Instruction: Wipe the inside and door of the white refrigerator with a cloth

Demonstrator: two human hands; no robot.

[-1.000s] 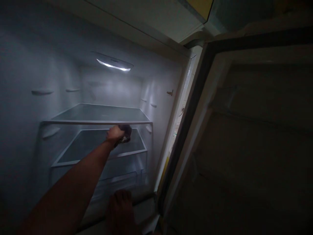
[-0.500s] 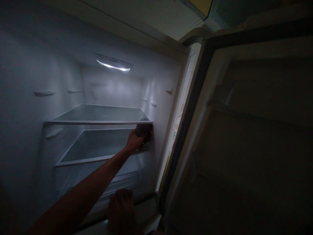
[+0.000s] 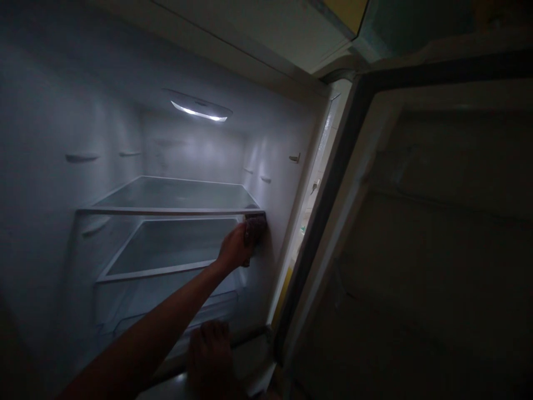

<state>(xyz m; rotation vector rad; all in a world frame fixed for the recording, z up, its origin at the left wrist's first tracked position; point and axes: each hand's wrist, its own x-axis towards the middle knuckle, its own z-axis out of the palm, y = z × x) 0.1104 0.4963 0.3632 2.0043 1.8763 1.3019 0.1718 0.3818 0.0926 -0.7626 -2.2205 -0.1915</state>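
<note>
My left hand [image 3: 234,250] reaches into an open, dim fridge, closed round a dark cloth [image 3: 255,226]. It presses the cloth against the right front corner of the upper glass shelf [image 3: 166,211], close to the fridge's right inner wall. My right hand [image 3: 209,355] lies low at the fridge's bottom front ledge with its fingers flat on it and nothing in it. A second glass shelf [image 3: 158,271] sits just under my left forearm.
A lamp [image 3: 199,111] glows in the fridge ceiling. A clear drawer [image 3: 216,311] sits below the shelves. The fridge door [image 3: 416,222] stands open at the right, filling that side. Small shelf supports stick out of both inner walls.
My left hand has slid the cloth rightward along the upper shelf's front edge, from its middle to the right corner. My right hand has stayed on the bottom ledge.
</note>
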